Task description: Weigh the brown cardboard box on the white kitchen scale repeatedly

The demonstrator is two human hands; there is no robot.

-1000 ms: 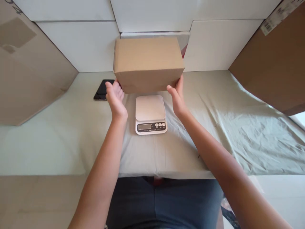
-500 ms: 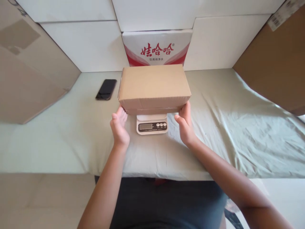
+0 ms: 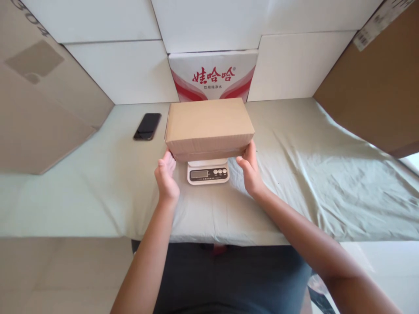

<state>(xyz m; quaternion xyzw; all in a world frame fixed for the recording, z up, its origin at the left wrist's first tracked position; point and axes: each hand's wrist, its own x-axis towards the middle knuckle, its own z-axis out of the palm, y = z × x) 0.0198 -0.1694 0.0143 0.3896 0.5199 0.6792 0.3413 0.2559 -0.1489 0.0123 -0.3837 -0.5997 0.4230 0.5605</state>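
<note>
Risk, overhang: the cardboard box (image 3: 209, 126) is far wider than the scale (image 3: 208, 171) under it, so I judge it could tip or slide off to 1 side if the support goes unevenly.
Risk, display: the box's front edge sits close above the readout; a nudge toward the person could cover it.
Risk, cloth: the scale stands on the loose green sheet (image 3: 310, 174) over the bench, so a bump might shift it.
Box position: centred over the scale platform, flat, between both hands.
Left hand (image 3: 166, 174): open, palm inward, fingertips at the box's lower left corner; contact too fine to tell.
Right hand (image 3: 250, 170): open, fingers against the lower right corner.
Nearby: phone (image 3: 147, 126) well left, apart from the box; printed carton (image 3: 212, 76) behind.
</note>
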